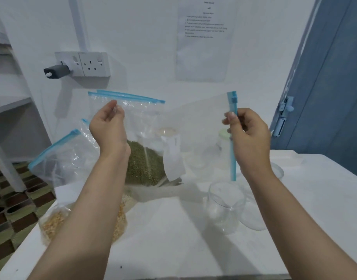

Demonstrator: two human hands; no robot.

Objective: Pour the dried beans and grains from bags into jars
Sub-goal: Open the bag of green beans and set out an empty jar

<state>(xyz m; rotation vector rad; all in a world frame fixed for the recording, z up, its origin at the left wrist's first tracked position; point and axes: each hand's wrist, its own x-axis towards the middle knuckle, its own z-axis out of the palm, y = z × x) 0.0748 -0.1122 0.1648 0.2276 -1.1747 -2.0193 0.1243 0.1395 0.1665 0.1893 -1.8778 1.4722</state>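
Clear empty bag (pixel 195 118) pinched by right hand (pixel 249 138) (blue zip), left hand (pixel 109 128) too

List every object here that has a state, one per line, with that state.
held bag: empty, lifted, zip strip vertical
right hand: pinches the held bag's zip strip
left hand: pinches the held bag's other end
green bean bag: upright, partly full
yellow grain bag: lying on the table, holds grain
clear jar: lidless, contents unclear
wall plug: plugged into the socket
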